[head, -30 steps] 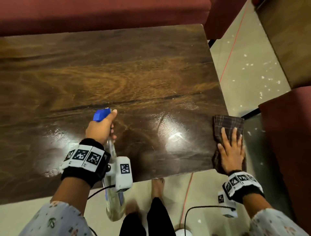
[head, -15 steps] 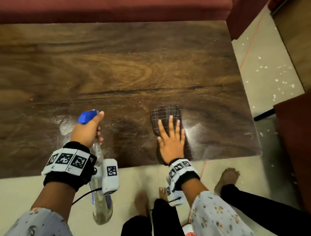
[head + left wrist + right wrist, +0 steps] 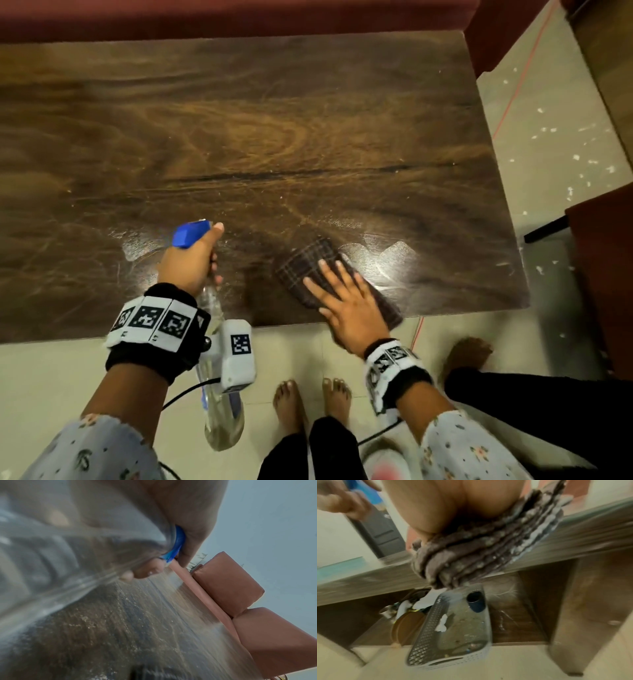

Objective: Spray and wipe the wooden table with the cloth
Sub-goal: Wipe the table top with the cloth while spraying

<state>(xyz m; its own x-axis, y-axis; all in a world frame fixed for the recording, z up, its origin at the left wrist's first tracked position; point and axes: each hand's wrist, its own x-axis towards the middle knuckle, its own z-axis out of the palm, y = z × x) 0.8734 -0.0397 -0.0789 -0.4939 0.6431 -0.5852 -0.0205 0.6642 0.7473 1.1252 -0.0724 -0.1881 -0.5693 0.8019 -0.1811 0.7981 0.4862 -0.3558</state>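
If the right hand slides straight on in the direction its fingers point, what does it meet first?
Probably nothing: the right hand, flat on the cloth, points up-left across bare wooden table; the spray bottle lies left of that line.

Right hand (image 3: 453, 504) flat on folded cloth (image 3: 471, 555) at table edge (image 3: 573, 534)

Seen from below and blurred: palm pressing the dark grey, layered cloth, which overhangs the wooden table's near edge with pale specks along its folds. Under the tabletop, on a lower shelf, a grey perforated basket (image 3: 426, 639) holding a dark blue cup (image 3: 476, 601) lying on its side and white scraps. Beside the basket, round brown discs (image 3: 406, 627). At upper left, the other hand (image 3: 342, 503) against something blue.
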